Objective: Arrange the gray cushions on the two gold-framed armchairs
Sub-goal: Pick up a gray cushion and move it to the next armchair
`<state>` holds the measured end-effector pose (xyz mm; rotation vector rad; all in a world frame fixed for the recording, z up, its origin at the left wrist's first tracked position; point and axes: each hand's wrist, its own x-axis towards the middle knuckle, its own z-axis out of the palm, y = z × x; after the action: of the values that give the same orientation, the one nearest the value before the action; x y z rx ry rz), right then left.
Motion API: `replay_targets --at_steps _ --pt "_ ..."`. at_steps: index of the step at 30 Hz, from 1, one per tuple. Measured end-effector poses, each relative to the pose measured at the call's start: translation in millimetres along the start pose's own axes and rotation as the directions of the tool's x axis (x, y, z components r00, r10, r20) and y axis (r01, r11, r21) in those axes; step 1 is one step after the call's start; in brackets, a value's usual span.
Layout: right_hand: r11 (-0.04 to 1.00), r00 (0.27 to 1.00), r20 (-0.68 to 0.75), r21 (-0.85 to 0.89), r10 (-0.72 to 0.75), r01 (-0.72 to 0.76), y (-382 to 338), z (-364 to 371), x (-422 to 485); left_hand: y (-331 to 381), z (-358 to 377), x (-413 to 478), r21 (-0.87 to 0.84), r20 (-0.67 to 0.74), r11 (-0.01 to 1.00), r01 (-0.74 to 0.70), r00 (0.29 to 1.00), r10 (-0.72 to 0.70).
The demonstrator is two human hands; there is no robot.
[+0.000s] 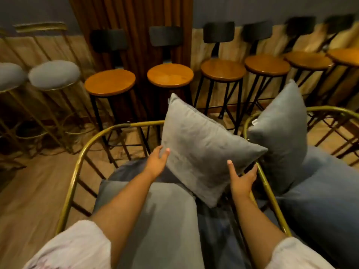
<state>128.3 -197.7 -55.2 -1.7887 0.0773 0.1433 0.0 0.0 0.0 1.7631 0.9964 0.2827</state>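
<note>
A gray square cushion (202, 150) stands tilted on one corner over the seat of the near gold-framed armchair (77, 166). My left hand (158, 162) grips its left edge, and my right hand (241, 179) holds its lower right edge beside the gold rail. A flat gray seat cushion (165, 220) lies under my arms. In the second gold-framed armchair (330, 110) on the right, another gray cushion (281, 136) stands upright on its gray seat pad (326, 195).
A row of wooden-topped bar stools (109, 82) with black legs and backrests lines the wall behind the armchairs. Two gray-padded gold stools (54, 74) stand at the far left. Bare wood floor (29, 191) lies left of the near armchair.
</note>
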Motion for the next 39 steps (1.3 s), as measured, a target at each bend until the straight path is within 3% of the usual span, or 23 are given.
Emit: replay_targets --at_steps 7,13,18,21,26,31,39 --pt "0.973 0.977 -0.151 0.199 0.149 -0.118 -1 44 34 0 -26 89 -0.001 0.0 0.999 -0.037 0.999 0.037" --pt "0.971 0.948 -0.266 0.204 0.177 -0.124 26 67 61 -6 -29 178 0.037 0.062 0.999 0.026 0.998 -0.028" --pt "0.973 0.935 -0.318 0.208 0.16 -0.095 43 80 76 -7 -10 226 -0.199 0.178 0.978 -0.063 0.979 0.099" --pt "0.974 0.929 -0.351 0.223 0.119 -0.041 51 83 78 -6 4 247 -0.216 0.222 0.97 -0.109 0.962 0.158" --pt "0.983 0.955 -0.292 0.184 0.049 0.005 67 80 77 -19 14 262 -0.21 0.222 0.971 -0.111 0.962 0.158" --pt "0.982 0.981 -0.172 0.182 0.085 -0.053 68 71 68 -21 13 247 -0.189 0.188 0.973 -0.131 0.968 0.167" --pt "0.966 0.973 -0.228 0.258 0.034 0.026 8 53 39 42 -36 203 -0.212 0.194 0.915 -0.343 0.903 0.383"
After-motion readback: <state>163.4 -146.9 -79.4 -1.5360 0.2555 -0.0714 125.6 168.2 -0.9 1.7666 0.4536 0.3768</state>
